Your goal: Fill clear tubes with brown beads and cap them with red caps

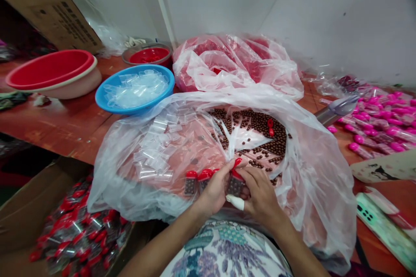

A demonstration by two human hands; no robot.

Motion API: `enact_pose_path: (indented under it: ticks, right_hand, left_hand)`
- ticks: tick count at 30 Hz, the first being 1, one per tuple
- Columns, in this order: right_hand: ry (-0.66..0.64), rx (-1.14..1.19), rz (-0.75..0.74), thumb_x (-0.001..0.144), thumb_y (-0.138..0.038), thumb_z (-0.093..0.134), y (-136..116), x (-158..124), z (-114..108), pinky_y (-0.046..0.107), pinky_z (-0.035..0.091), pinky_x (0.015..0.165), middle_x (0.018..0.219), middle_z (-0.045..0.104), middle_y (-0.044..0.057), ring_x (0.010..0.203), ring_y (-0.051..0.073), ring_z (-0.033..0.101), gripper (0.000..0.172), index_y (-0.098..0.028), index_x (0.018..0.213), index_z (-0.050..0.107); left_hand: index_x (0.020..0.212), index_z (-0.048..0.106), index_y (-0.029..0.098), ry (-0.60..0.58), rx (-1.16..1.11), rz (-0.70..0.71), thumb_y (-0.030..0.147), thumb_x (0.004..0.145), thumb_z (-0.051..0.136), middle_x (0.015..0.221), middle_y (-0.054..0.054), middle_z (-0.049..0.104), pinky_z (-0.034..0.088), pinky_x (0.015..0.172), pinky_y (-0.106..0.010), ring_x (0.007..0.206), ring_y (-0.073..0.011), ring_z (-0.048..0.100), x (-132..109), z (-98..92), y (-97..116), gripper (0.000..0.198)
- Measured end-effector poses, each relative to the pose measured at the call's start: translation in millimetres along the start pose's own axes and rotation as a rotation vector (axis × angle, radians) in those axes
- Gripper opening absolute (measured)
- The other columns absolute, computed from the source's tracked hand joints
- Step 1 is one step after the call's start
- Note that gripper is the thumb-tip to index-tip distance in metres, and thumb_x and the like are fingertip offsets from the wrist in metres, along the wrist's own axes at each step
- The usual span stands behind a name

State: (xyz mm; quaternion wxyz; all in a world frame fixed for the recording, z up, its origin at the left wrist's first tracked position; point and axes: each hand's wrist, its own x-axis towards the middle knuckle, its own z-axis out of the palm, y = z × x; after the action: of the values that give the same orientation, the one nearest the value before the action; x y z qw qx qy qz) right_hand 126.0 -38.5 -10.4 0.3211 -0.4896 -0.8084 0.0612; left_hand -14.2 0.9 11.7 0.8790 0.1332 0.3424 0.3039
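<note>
My left hand (214,192) and my right hand (261,192) meet in front of me, both closed around a small clear container (234,185) of brown balls. A red cap (238,164) is at its top, between my fingers; whether it is fully seated I cannot tell. One digit of my right hand wears a white cover (235,202). Just left of my hands stand several red-capped containers (190,183), partly hidden by my left hand. Behind them, loose brown balls (260,123) lie on a translucent plastic sheet (312,173), with two red pieces (271,131) on top.
Clear empty tubes (154,156) lie on the sheet's left; more fill a blue basin (100,101). A red basin (48,69), a bag of red parts (227,60) and pink-capped tubes (383,121) surround it. Below left, a carton (19,229) holds red-capped containers. A phone (383,229) lies right.
</note>
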Motion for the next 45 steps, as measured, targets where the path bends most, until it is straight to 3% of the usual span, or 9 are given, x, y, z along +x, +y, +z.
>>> enact_pose_path:
  ticks: [6, 9, 14, 22, 27, 32, 37, 40, 45]
  right_hand:
    - [0.12, 0.048, 0.109, 0.068, -0.034, 0.069, 1.1, -2.2, 4.3, 0.049, 0.044, 0.089, 0.121, 0.043, 0.016, 0.115, 0.031, 0.044, 0.077, -0.019, 0.131, 0.026]
    - [0.093, 0.023, 0.103, 0.07, -0.033, 0.067, 0.6, 2.7, 1.3, 0.049, 0.042, 0.092, 0.128, 0.039, 0.018, 0.119, 0.032, 0.041, 0.085, -0.018, 0.138, 0.017]
    - [-0.037, -0.062, 0.043, 0.071, -0.04, 0.064, 0.6, 11.0, -6.7, 0.047, 0.037, 0.093, 0.12, 0.05, 0.016, 0.11, 0.03, 0.048, 0.071, -0.016, 0.132, 0.035]
    - [-0.05, -0.103, -0.122, 0.071, -0.048, 0.059, 7.8, 14.4, -6.1, 0.044, 0.034, 0.09, 0.109, 0.062, 0.014, 0.097, 0.028, 0.056, 0.055, -0.016, 0.115, 0.053]
    - [-0.119, -0.023, -0.089, 0.068, -0.053, 0.061, 4.4, 18.2, 2.2, 0.046, 0.034, 0.092, 0.109, 0.062, 0.014, 0.098, 0.029, 0.056, 0.061, -0.016, 0.117, 0.053]
    - [-0.206, 0.161, 0.121, 0.067, -0.054, 0.066, 0.3, 11.4, 10.6, 0.048, 0.038, 0.096, 0.131, 0.046, 0.018, 0.119, 0.033, 0.044, 0.092, -0.015, 0.139, 0.024]
    - [-0.272, 0.25, 0.341, 0.078, -0.044, 0.061, 4.1, -6.2, 19.0, 0.041, 0.049, 0.085, 0.119, 0.055, 0.013, 0.106, 0.028, 0.056, 0.06, -0.022, 0.13, 0.04]
    - [-0.352, 0.191, 0.362, 0.078, -0.042, 0.061, -1.1, -10.1, 25.4, 0.044, 0.051, 0.08, 0.119, 0.054, 0.013, 0.101, 0.029, 0.059, 0.062, -0.022, 0.131, 0.038]
    - [-0.423, 0.124, 0.308, 0.075, -0.034, 0.063, -17.8, -1.8, 37.5, 0.045, 0.051, 0.076, 0.134, 0.042, 0.017, 0.107, 0.032, 0.056, 0.079, -0.024, 0.142, 0.022]
  left_hand:
    - [0.101, 0.065, 0.01, 0.026, 0.047, 0.049, 0.042, 0.081, 0.05, 0.067, -0.007, 0.068, 0.046, 0.053, -0.025, 0.052, -0.0153, 0.061, 0.6, 2.4, -0.9, 0.04]
    - [0.099, 0.065, 0.012, 0.038, 0.085, 0.079, 0.04, 0.08, 0.052, 0.064, -0.005, 0.066, 0.046, 0.054, -0.024, 0.051, -0.0135, 0.059, 0.1, 3.2, -1.2, 0.036]
    - [0.083, 0.065, 0.011, 0.131, 0.166, 0.119, 0.045, 0.078, 0.052, 0.058, -0.003, 0.061, 0.042, 0.049, -0.022, 0.047, -0.0109, 0.053, -1.1, 5.7, -4.0, 0.037]
    - [0.113, 0.057, 0.016, 0.117, 0.181, 0.201, 0.04, 0.078, 0.052, 0.054, 0.004, 0.054, 0.034, 0.042, -0.019, 0.042, -0.0074, 0.044, -4.6, 5.8, -9.2, 0.042]
    - [0.124, 0.048, 0.016, 0.149, 0.141, 0.171, 0.038, 0.078, 0.049, 0.061, 0.001, 0.06, 0.039, 0.044, -0.02, 0.042, -0.009, 0.05, -8.9, 0.1, -4.4, 0.051]
    - [0.127, 0.046, 0.015, 0.206, 0.158, 0.203, 0.043, 0.081, 0.047, 0.07, -0.004, 0.065, 0.046, 0.048, -0.023, 0.05, -0.0122, 0.057, -23.8, -21.6, 12.6, 0.054]
    - [0.118, 0.055, 0.017, 0.496, 0.473, 0.415, 0.053, 0.082, 0.046, 0.064, 0.0, 0.061, 0.044, 0.049, -0.024, 0.049, -0.0124, 0.054, -59.8, -69.4, 36.5, 0.052]
    - [0.108, 0.061, 0.017, 0.678, 0.792, 0.48, 0.052, 0.076, 0.055, 0.075, -0.003, 0.064, 0.046, 0.061, -0.027, 0.064, -0.0162, 0.058, -76.9, -97.6, 40.8, 0.048]
    - [0.117, 0.058, 0.021, 0.588, 1.146, 0.447, 0.046, 0.058, 0.074, 0.114, -0.009, 0.06, 0.039, 0.091, -0.038, 0.105, -0.0281, 0.053, -78.2, -108.8, 30.3, 0.066]
